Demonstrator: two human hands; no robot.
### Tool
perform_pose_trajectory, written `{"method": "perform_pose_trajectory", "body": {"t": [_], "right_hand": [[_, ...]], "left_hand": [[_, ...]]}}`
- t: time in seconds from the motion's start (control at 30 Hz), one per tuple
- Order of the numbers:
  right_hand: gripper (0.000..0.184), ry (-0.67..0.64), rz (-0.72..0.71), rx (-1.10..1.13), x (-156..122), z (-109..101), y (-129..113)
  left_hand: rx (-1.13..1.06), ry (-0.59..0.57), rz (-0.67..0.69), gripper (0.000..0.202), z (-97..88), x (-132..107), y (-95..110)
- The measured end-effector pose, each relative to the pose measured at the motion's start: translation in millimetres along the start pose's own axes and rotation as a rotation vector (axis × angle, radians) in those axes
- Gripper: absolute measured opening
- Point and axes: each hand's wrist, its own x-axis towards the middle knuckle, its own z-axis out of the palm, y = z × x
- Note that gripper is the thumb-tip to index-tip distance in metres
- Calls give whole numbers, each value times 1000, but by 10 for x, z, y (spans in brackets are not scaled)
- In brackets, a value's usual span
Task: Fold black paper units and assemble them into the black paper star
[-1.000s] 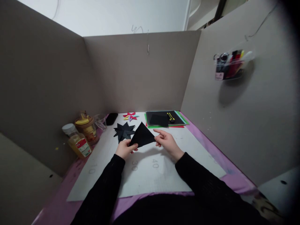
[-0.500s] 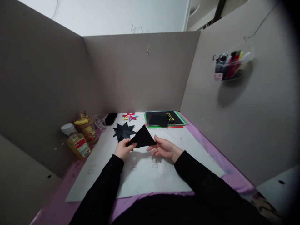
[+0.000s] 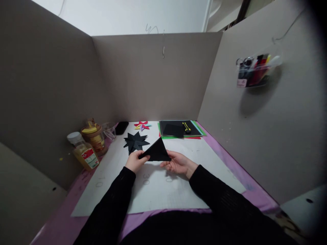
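A black sheet of paper folded into a triangle (image 3: 157, 151) is held up above the white board, its point upward. My left hand (image 3: 136, 161) is closed on its left corner, the thumb lying over the front. At the right corner, my right hand (image 3: 181, 163) grips the paper, its lower fingers loosely curled beneath and partly behind it. Just behind my left hand lies a black folded-paper star (image 3: 135, 141) with several points, its lower edge partly covered by that hand.
At the back are a small multicoloured paper star (image 3: 142, 126), a black phone (image 3: 122, 128) and stacked coloured sheets (image 3: 166, 123) under a yellow-and-black cutter (image 3: 186, 128). A glue bottle (image 3: 85, 153), a lidded cup (image 3: 94, 137) and a clear cup (image 3: 109, 130) stand left. A pen holder (image 3: 255, 73) hangs right.
The paper triangle has turned slightly, its peak shifting to the right. My right hand's fingers have moved a little behind its right corner. The whole view has shifted slightly.
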Motion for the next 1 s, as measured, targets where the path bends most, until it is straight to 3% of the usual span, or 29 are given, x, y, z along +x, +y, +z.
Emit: {"method": "perform_pose_trajectory", "body": {"t": [0.3,0.57,0.63,0.8,1.0], "right_hand": [[42,34,-32,8,65,-51,63],[41,104,-118,-11,87,-37,109],[39,121,-219,-75,79,1,128],[29,264,-647,-437,99,132,191],[24,399,-847,-595,90,260,224]], "left_hand": [[52,26,-16,25,12,14,-25],[-41,28,-59,25,2,-5,25],[-47,37,-71,26,1,-3,13],[-77,17,-94,26,23,8,-45],[-159,20,-124,30,44,29,-79]]}}
